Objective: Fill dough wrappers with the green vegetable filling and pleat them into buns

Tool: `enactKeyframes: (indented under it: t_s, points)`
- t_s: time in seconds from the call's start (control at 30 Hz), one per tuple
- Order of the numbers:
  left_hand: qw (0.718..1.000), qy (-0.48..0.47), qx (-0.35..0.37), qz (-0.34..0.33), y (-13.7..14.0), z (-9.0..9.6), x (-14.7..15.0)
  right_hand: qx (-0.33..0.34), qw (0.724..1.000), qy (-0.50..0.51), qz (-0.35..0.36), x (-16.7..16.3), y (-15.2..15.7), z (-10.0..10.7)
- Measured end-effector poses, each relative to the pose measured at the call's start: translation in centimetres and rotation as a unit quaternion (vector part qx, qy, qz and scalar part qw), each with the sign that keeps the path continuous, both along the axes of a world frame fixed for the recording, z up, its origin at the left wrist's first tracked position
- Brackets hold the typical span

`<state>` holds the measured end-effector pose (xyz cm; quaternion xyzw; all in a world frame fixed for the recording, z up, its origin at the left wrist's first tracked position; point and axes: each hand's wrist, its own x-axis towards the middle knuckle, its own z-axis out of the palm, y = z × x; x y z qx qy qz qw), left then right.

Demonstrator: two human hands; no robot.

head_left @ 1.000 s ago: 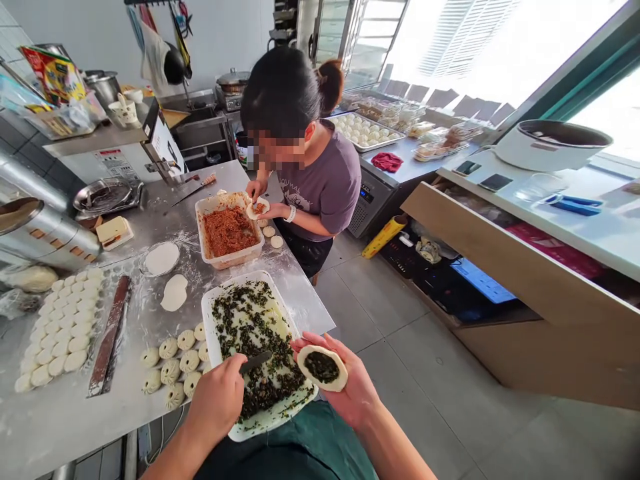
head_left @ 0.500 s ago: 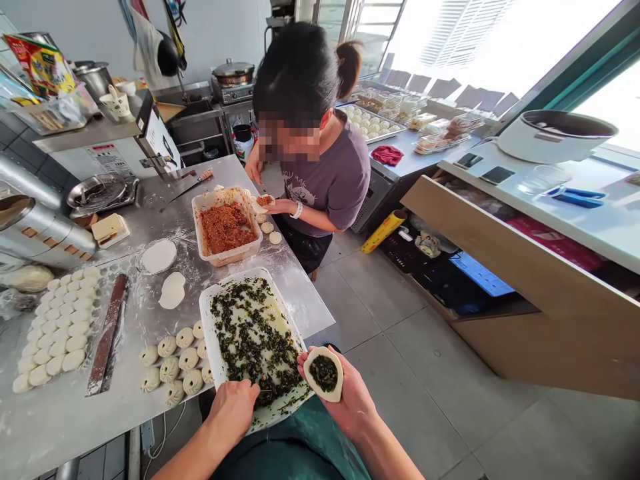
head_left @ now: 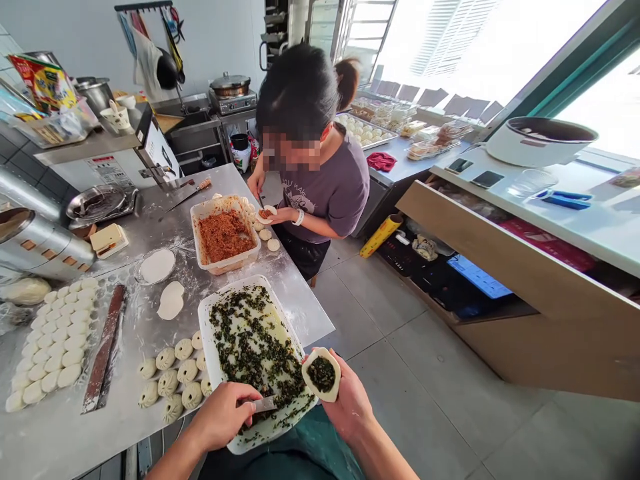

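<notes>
My left hand (head_left: 225,415) is closed on a small flat metal spatula (head_left: 264,404), its blade over the chopped greens filling (head_left: 250,333). That filling lies in a white plastic tub (head_left: 204,320) at the table's edge. On the palm of my right hand (head_left: 350,403) rests a round dough wrapper (head_left: 334,393) with a mound of green filling (head_left: 321,375) in its middle; the fingers curl around its far side. To the left of the tub stand several pleated buns (head_left: 187,371) in rows.
Across the table corner a co-worker (head_left: 320,180) fills a wrapper beside a tub of red filling (head_left: 192,230). Flattened dough pieces (head_left: 55,353), a dark rolling stick (head_left: 105,347) and a flour dish (head_left: 156,267) lie leftward. A knife (head_left: 190,193) is farther back. An open drawer (head_left: 500,247) juts out rightward.
My left hand has shifted slightly left and down, and the spatula's blade has come into view above the greens. My right hand keeps holding the filled wrapper. The co-worker's tool now touches their wrapper.
</notes>
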<state>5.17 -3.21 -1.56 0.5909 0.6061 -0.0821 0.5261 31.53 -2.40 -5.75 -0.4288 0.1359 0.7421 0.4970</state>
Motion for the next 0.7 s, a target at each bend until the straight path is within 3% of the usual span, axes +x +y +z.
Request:
enactKeyframes:
  t_s: [0.1, 0.2, 0.27, 0.37, 0.43, 0.6, 0.7]
  points:
    - [0.997, -0.015, 0.048, 0.05, 0.7, 2.2, 0.5, -0.027, 0.999, 0.006, -0.023, -1.3, 0.6, 0.6]
    - [0.979, -0.009, 0.202, 0.038, 0.4, 3.4, 1.7, -0.005, 0.999, 0.042, -0.011, -3.0, 1.4, 1.6]
    - [0.934, 0.006, 0.356, -0.014, -0.4, 2.9, 2.6, 0.003, 0.998, 0.065, -0.011, -4.2, 2.0, 2.4]
    - [0.837, 0.066, 0.534, -0.102, -1.7, 1.1, 3.6, 0.014, 0.994, 0.101, -0.026, -5.4, 2.7, 3.6]
    - [0.807, 0.103, 0.569, -0.119, -2.5, 0.2, 3.7, 0.026, 0.993, 0.111, -0.036, -5.7, 3.0, 4.1]
    - [0.817, 0.108, 0.562, -0.078, -2.5, 0.5, 3.6, 0.052, 0.995, 0.083, -0.036, -5.6, 3.1, 4.6]
    - [0.818, 0.102, 0.558, -0.1, -1.9, 1.1, 3.6, 0.076, 0.993, 0.093, -0.023, -5.8, 3.0, 4.9]
